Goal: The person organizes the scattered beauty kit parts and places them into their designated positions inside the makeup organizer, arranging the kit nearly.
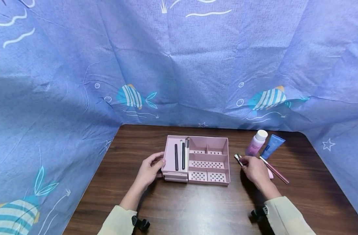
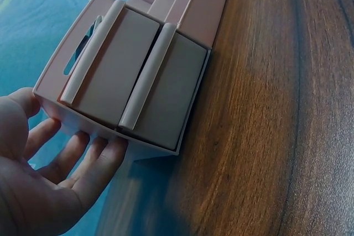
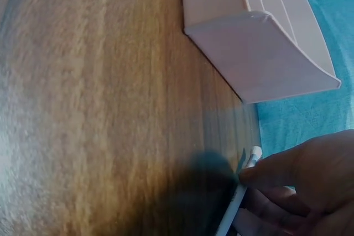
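My left hand [image 1: 149, 168] rests at the left side of a pink desk organizer [image 1: 209, 183], its thumb at the top edge and its fingers against the side wall. In the left wrist view, two drawers [image 2: 113, 64] face the front beside that hand. On the organizer's left top lie a black pen-like stick [image 1: 176, 157], another black stick [image 1: 183, 156] and slim brushes [image 1: 187, 151]. Right of the organizer, my right hand [image 1: 255, 171] pinches a slim white stick with a rounded pale tip [image 3: 235, 203], low over the table. Its other end is hidden by the hand.
Behind my right hand stand a pink bottle with white cap [image 1: 256, 143] and a blue tube [image 1: 272, 147]. A rose-coloured stick [image 1: 277, 173] lies to its right, near a partly hidden pink item [image 1: 270, 173]. A blue fish-print cloth [image 1: 179, 81] hangs behind the wooden table [image 1: 214, 209].
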Demonstrator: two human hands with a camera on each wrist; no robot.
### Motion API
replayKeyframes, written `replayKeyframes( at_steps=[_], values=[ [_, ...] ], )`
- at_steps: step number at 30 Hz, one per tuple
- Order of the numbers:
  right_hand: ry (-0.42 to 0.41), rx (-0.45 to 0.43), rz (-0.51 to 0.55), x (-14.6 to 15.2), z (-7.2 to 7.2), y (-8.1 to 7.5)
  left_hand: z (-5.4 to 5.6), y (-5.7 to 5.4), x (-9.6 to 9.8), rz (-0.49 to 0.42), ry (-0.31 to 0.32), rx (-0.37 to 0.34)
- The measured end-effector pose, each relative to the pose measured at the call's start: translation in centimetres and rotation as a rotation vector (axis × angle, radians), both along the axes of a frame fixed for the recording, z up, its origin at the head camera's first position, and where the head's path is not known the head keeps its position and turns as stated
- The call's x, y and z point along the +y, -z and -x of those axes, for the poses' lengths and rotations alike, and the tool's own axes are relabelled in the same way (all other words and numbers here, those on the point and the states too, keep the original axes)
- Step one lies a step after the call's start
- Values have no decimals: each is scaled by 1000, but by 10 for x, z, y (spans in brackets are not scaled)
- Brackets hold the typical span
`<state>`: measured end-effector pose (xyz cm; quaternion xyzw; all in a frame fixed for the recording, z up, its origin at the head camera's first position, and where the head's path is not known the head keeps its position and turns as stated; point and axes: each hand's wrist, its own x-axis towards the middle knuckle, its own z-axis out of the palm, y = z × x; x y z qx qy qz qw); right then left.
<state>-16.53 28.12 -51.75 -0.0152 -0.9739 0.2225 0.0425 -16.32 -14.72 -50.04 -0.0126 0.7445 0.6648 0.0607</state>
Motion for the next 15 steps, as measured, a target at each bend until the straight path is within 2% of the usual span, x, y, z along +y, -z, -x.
replayKeyframes(
  at_steps=[6,15],
  values=[
    [-22,11,53,0,0,-10,1,0,1,12,2,9],
    [-51,64,140,-5,0,-34,0,-1,1,18,0,11]
  ],
)
